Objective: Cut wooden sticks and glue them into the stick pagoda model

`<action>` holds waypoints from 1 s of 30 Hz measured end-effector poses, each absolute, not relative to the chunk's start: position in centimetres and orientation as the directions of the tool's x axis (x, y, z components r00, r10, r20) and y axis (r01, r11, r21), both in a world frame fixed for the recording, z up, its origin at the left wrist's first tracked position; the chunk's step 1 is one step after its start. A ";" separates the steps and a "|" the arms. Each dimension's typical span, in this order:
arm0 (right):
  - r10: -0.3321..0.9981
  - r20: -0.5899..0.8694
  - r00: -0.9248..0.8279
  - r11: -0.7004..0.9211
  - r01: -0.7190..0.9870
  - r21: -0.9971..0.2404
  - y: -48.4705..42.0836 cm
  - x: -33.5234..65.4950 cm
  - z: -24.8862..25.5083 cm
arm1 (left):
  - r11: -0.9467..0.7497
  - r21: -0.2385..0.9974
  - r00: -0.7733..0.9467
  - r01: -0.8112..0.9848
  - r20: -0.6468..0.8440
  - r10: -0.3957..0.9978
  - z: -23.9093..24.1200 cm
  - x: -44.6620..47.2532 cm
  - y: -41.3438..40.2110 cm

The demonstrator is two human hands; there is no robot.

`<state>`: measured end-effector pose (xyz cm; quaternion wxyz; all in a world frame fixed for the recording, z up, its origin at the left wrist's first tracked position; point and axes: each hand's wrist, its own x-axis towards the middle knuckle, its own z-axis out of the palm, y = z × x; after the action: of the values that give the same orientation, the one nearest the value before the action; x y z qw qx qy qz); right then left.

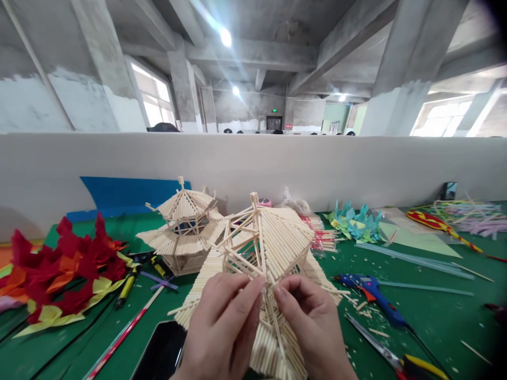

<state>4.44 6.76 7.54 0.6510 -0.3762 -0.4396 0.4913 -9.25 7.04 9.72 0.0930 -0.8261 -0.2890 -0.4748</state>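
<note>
A pavilion model (283,232) built from thin wooden sticks stands in front of me, its upper roof panelled on the right and open framework on the left. At the front edge of that roof, my left hand (225,322) is closed, thumb and fingers pinching a wooden stick. My right hand (311,322) is closed as well, pinching at a stick just to the right. The fingertips of both hands are close together and hide most of what they grip. Behind and to the left is a second stick pavilion (186,232) with two roof tiers.
A blue glue gun (382,303) and scissors (380,345) lie to the right among wood scraps. Clear glue sticks (415,258) are behind them. A black phone (160,351) is beside my left hand. Red paper shapes (71,264) cover the left; a white partition (253,163) closes the back.
</note>
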 end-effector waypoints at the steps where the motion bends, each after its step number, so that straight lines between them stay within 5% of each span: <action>1: 0.973 0.198 0.115 0.226 -0.335 -0.915 6.9 4.4 7.4 | -0.818 0.070 0.402 0.570 0.845 0.352 9.5 -9.3 7.3; 9: 0.967 0.210 0.141 0.251 -0.413 -0.875 7.3 4.2 7.0 | -0.769 -0.031 0.439 0.638 0.835 0.330 8.4 -9.2 8.0; 30: 0.983 0.153 0.103 0.184 -0.495 -0.849 6.9 4.6 6.8 | -0.736 -0.054 0.460 0.675 0.810 0.362 8.8 -9.1 8.1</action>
<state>4.65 6.89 6.82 0.6695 -0.3214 -0.3794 0.5518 -9.06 8.14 8.81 0.1875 -0.8336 -0.3110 -0.4161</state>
